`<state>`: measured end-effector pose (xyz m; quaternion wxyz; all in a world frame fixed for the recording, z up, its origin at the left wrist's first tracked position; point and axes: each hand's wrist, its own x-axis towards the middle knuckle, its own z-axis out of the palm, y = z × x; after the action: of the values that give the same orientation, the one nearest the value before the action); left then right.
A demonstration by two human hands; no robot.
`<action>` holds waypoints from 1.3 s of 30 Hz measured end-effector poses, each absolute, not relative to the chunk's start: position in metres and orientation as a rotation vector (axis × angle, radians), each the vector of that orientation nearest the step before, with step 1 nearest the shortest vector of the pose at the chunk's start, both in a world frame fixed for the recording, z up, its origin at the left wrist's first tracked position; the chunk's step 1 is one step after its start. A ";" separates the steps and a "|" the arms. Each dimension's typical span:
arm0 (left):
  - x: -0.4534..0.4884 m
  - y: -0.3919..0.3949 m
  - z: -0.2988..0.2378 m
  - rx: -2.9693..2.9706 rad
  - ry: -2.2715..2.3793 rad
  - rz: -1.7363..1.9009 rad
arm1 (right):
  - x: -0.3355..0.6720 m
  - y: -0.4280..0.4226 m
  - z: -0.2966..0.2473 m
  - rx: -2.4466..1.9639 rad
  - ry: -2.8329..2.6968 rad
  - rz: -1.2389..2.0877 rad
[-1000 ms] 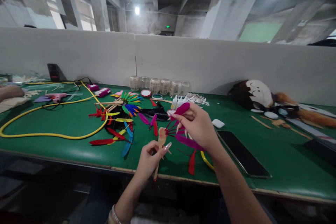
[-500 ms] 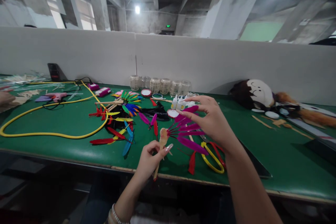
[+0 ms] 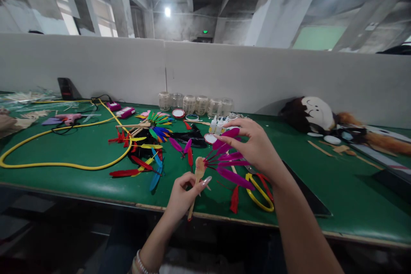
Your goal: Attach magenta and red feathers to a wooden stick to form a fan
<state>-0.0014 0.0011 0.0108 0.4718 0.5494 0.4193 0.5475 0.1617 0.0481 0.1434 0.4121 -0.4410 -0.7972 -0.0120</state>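
Observation:
My left hand pinches the handle of a wooden spoon, whose round end points up and away from me. Magenta feathers fan out to the right from that round end. Over the uppermost feather, my right hand is closed with thumb and fingers on its tip. Below the right hand lie scissors with yellow and red handles, and a red tassel is beside them. Loose magenta feathers and a red feather rest just beyond the spoon.
Left of my hands are a pile of coloured feathers, a yellow cable and a pink glue gun. Glass jars and small white bottles stand behind. A plush toy lies right. Another person's hand is far left.
My two hands, the spoon and the feathers stay nearly in place; my right hand shifts very slightly. At the far left, the other person's hand has moved a little.

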 end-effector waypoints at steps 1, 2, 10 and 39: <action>-0.001 0.001 0.010 1.345 1.028 1.342 | 0.162 0.048 0.144 -1.095 -1.994 -0.009; -0.001 0.001 0.010 1.345 1.029 1.342 | 0.162 0.048 0.145 -1.080 -1.989 0.014; -0.002 0.003 0.007 1.379 1.029 1.350 | 0.170 0.047 0.148 -1.051 -2.000 0.158; -0.002 0.002 0.007 1.382 1.021 1.342 | 0.172 0.045 0.147 -1.109 -1.963 0.330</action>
<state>-0.0018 0.0019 0.0065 0.4623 0.5622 0.4152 0.5457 0.1723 0.0447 0.1466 0.4181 -0.4422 -0.7825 0.1316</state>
